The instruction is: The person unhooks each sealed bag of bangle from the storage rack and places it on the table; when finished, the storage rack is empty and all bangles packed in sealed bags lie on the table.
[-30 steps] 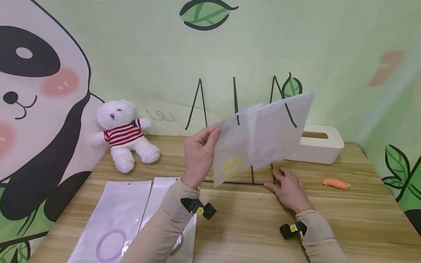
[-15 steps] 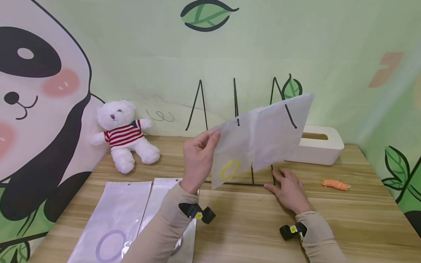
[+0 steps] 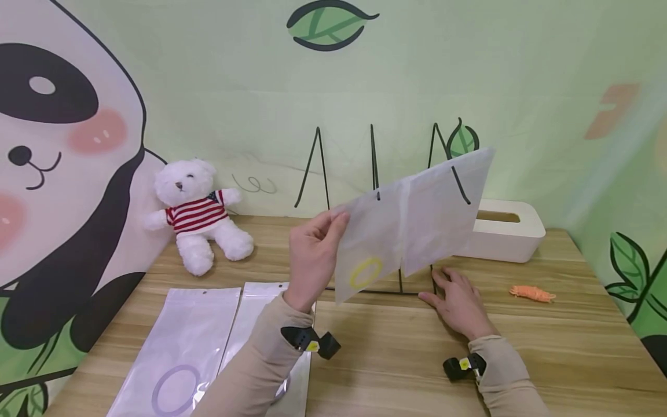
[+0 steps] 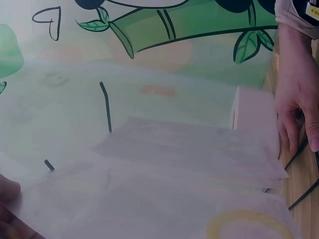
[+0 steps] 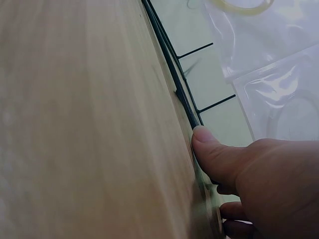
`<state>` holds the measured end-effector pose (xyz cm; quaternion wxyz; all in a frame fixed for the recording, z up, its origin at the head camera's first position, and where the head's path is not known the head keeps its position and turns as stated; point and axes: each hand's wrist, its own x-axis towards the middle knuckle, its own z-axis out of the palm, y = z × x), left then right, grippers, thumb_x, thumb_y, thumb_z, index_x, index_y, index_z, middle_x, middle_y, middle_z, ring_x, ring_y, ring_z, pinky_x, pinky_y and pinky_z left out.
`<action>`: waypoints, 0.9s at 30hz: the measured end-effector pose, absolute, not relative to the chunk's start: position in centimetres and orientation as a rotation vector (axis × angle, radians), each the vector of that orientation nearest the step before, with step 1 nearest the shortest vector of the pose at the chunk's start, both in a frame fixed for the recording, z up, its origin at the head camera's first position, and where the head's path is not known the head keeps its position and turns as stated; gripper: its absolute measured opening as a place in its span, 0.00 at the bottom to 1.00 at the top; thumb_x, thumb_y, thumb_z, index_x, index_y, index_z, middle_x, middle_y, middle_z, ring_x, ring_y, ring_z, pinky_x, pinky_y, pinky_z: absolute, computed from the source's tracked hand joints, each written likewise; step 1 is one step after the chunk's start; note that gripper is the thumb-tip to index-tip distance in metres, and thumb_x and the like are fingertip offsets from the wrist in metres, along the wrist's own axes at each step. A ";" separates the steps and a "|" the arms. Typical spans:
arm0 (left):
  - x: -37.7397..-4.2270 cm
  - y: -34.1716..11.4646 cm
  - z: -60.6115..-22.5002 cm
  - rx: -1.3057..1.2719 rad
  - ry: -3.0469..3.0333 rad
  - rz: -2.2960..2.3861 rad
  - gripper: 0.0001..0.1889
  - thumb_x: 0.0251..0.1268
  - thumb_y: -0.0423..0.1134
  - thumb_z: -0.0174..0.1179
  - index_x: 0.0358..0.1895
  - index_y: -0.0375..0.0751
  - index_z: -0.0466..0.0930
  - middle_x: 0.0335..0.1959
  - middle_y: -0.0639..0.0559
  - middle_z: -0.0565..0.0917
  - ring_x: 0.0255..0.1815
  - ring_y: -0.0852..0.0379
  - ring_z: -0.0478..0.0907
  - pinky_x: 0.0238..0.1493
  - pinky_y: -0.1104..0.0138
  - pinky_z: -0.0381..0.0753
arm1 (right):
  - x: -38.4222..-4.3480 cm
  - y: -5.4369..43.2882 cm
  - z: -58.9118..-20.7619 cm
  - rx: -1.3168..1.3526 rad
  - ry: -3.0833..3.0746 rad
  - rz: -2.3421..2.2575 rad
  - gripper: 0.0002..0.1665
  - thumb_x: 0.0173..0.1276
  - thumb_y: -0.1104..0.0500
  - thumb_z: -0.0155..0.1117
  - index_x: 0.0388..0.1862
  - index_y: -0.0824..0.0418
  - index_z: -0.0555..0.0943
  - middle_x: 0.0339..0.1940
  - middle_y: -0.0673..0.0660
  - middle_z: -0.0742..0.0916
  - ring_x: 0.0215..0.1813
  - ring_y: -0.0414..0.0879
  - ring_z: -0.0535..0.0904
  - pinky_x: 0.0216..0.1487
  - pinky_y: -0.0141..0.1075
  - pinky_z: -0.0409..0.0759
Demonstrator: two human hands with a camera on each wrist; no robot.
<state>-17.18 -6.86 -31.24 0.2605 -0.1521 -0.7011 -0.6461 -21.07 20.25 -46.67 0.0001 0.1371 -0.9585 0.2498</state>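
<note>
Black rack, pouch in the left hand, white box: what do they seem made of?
Black rack: probably coated metal, from its thin, stiff rods.
Pouch in the left hand: likely thin plastic film, hazy in the head view with the yellow ring showing through, glossy highlights in the right wrist view.
White box: perhaps moulded plastic, with smooth walls and rounded corners.

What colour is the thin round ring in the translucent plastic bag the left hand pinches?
The ring is yellow; the head view shows it best.

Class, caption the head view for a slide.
Left hand pinches a bag on a black rack; right hand touches the rack.
</note>
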 end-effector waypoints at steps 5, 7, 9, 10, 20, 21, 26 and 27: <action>-16.9 -7.0 -31.3 -0.413 -1.899 -1.749 0.12 0.70 0.40 0.59 0.46 0.35 0.86 0.37 0.42 0.88 0.37 0.51 0.87 0.34 0.60 0.86 | -21.1 20.3 -46.7 0.437 -3.007 0.785 0.42 0.70 0.42 0.60 0.70 0.70 0.65 0.71 0.73 0.63 0.70 0.72 0.55 0.64 0.69 0.53; -16.8 -7.1 -31.3 -0.418 -1.900 -1.747 0.13 0.71 0.40 0.59 0.46 0.34 0.86 0.37 0.42 0.88 0.37 0.51 0.87 0.34 0.60 0.86 | -21.1 20.3 -46.7 0.440 -3.006 0.782 0.42 0.70 0.42 0.60 0.70 0.70 0.65 0.71 0.74 0.63 0.70 0.72 0.56 0.63 0.69 0.53; -16.8 -7.1 -31.3 -0.427 -1.903 -1.749 0.13 0.71 0.40 0.58 0.47 0.34 0.86 0.37 0.41 0.88 0.37 0.51 0.87 0.34 0.60 0.86 | -21.1 20.3 -46.7 0.440 -3.005 0.778 0.42 0.70 0.42 0.60 0.70 0.71 0.65 0.71 0.74 0.63 0.70 0.72 0.55 0.63 0.69 0.53; -16.7 -7.1 -31.3 -0.431 -1.904 -1.749 0.13 0.71 0.40 0.58 0.47 0.34 0.85 0.38 0.42 0.88 0.36 0.51 0.87 0.33 0.59 0.86 | -21.1 20.3 -46.7 0.440 -3.006 0.777 0.42 0.70 0.42 0.60 0.70 0.70 0.65 0.71 0.73 0.63 0.70 0.72 0.55 0.63 0.69 0.53; -16.2 -7.4 -31.3 -0.430 -1.913 -1.748 0.13 0.71 0.40 0.58 0.47 0.34 0.86 0.38 0.43 0.88 0.37 0.50 0.87 0.33 0.59 0.86 | -21.0 20.3 -46.7 0.448 -3.003 0.780 0.42 0.70 0.43 0.60 0.70 0.71 0.65 0.71 0.73 0.63 0.70 0.72 0.56 0.62 0.70 0.54; -16.2 -7.4 -31.2 -0.429 -1.914 -1.751 0.13 0.71 0.40 0.58 0.47 0.34 0.86 0.38 0.43 0.88 0.37 0.50 0.87 0.33 0.59 0.86 | -21.0 20.3 -46.7 0.449 -3.003 0.782 0.42 0.70 0.43 0.60 0.70 0.71 0.65 0.71 0.74 0.63 0.70 0.72 0.56 0.62 0.70 0.54; -15.7 -7.6 -31.1 -0.446 -1.910 -1.769 0.13 0.70 0.40 0.59 0.47 0.34 0.85 0.38 0.42 0.88 0.37 0.50 0.87 0.33 0.59 0.86 | -21.0 20.3 -46.6 0.450 -3.004 0.782 0.41 0.70 0.44 0.60 0.70 0.71 0.65 0.71 0.74 0.63 0.70 0.72 0.55 0.62 0.69 0.53; -15.6 -7.6 -31.1 -0.457 -1.906 -1.775 0.13 0.70 0.40 0.59 0.47 0.34 0.85 0.38 0.42 0.88 0.37 0.50 0.87 0.33 0.58 0.86 | -21.0 20.3 -46.6 0.449 -3.003 0.782 0.41 0.70 0.44 0.60 0.70 0.71 0.65 0.71 0.74 0.63 0.70 0.72 0.55 0.62 0.69 0.53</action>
